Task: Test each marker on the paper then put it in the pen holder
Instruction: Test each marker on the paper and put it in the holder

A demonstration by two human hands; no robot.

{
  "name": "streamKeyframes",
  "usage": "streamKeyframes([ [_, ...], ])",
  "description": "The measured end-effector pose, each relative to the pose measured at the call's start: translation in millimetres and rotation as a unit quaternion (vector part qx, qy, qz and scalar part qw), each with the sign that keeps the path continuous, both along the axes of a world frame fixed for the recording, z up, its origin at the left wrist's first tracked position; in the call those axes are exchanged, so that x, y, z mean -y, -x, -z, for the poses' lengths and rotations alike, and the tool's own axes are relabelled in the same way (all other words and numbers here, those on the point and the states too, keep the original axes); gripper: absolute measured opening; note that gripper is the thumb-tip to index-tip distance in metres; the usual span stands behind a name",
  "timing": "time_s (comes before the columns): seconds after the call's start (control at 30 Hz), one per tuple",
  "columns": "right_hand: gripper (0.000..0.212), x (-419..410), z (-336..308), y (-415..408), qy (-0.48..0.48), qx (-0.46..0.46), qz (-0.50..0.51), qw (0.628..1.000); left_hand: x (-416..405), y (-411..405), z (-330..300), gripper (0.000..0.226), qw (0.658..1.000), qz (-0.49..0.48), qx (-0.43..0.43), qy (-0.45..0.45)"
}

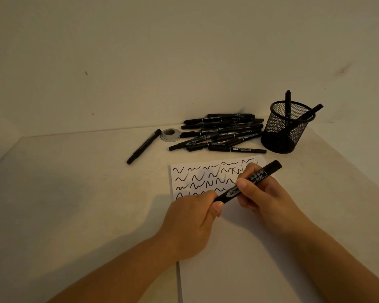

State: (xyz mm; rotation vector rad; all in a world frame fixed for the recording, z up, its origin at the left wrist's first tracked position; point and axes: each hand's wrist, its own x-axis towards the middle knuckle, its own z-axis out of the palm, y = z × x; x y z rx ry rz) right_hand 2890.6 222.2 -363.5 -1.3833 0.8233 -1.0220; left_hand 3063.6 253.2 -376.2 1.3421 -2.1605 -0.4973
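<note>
Both hands hold one thick black marker (257, 176) with white lettering, slanted above the white paper (245, 248). My left hand (193, 221) grips its lower left end, thumb on the cap. My right hand (260, 193) wraps the barrel's middle. The paper's upper part carries several rows of black squiggles (197, 178). A pile of several black markers (223, 133) lies behind the paper. The black mesh pen holder (286, 130) stands at the right with two markers (288, 103) sticking out of it.
One lone marker (143, 146) lies slanted left of the pile, beside a small round grey tape roll (171, 134). The white table meets a plain wall just behind the pile. The table's edge runs diagonally at the far right.
</note>
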Motion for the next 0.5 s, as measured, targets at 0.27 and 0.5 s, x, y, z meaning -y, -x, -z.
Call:
streamKeyframes([
  [0.27,0.031,1.5,0.4,-1.2,0.002,-0.017,0.012,1.000,2.8,1.7,2.0,0.031,1.000,-0.006,-0.012,-0.003],
  [0.5,0.034,4.3,-6.6,-3.7,0.029,-0.102,0.078,0.991,6.7,3.3,1.4,0.033,0.999,-0.014,-0.037,0.004],
])
